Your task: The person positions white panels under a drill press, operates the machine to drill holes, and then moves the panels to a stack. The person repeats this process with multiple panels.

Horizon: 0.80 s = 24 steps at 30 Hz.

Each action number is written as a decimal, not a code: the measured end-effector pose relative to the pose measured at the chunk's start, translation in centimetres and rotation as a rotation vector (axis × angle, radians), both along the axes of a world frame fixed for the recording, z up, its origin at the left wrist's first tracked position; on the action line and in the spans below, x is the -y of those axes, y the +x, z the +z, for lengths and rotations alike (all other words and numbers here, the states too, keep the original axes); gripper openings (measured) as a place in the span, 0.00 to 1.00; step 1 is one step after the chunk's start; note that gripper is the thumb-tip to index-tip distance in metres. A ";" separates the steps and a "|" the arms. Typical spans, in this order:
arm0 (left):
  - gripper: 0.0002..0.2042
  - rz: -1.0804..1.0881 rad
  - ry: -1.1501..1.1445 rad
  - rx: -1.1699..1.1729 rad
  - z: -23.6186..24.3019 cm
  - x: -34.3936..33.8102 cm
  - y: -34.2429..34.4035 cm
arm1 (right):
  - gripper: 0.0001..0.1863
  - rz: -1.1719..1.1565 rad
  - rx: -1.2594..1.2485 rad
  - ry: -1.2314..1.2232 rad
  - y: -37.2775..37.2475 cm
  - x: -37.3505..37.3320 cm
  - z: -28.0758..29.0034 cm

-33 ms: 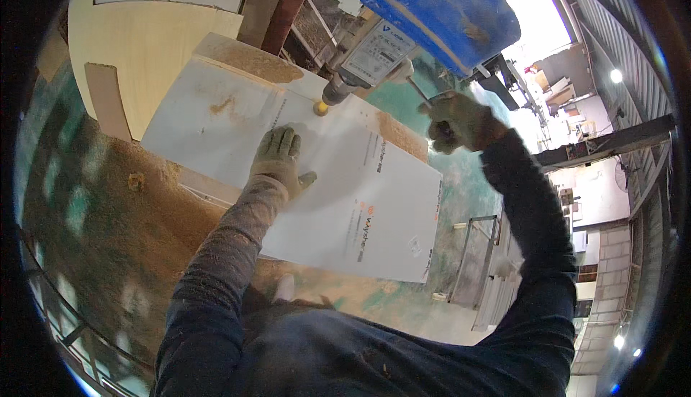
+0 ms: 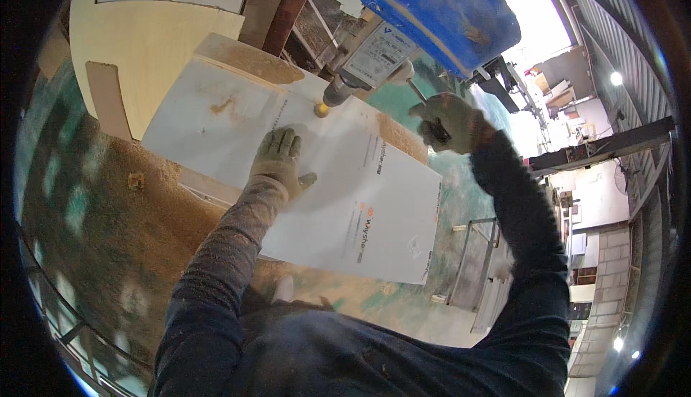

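A white panel [image 2: 338,202] with printed marks lies under a drill press [image 2: 439,15] that has a dusty blue housing. Flat on the panel rests my gloved left hand [image 2: 277,158], its fingers stretched forward and the thumb out to the side. Just beyond those fingertips, the chuck [image 2: 337,90] points down to a round yellowish piece [image 2: 321,110] at the panel's surface. My gloved right hand [image 2: 453,123] is curled round the end of the machine's feed lever [image 2: 417,90], raised to the right of the panel.
Brown sawdust [image 2: 270,69] coats the support along the panel's far edge. At the far left stand a pale yellow board [image 2: 155,48] and a narrow brown strip [image 2: 109,100]. A metal frame [image 2: 473,260] is on the floor at the right.
My right hand has shifted slightly left, and its forearm has moved with it. The left hand and the panel stay where they were.
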<state>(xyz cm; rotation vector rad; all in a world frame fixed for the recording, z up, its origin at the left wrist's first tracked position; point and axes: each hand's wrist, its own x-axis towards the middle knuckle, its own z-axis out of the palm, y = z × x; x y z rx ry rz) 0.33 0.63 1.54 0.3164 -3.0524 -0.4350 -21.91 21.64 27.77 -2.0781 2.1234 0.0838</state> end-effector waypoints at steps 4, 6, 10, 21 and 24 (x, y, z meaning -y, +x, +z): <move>0.46 0.001 0.011 0.039 0.5 0.3 0.3 | 0.06 -1.133 1.351 -0.361 3.6 1.3 -4.7; 0.47 0.001 0.008 0.040 0.3 0.1 0.3 | 0.07 -1.185 1.217 -0.426 3.2 1.3 -6.2; 0.47 -0.004 -0.013 0.004 -0.4 0.2 0.3 | 0.09 -1.289 0.975 -0.516 4.9 2.8 -7.4; 0.47 -0.002 0.020 -0.065 0.1 -0.1 0.1 | 0.07 -1.064 0.528 -0.682 2.9 1.3 -14.7; 0.47 0.009 0.032 -0.080 -0.6 0.0 0.3 | 0.06 -0.963 0.205 -0.766 1.9 1.8 -18.6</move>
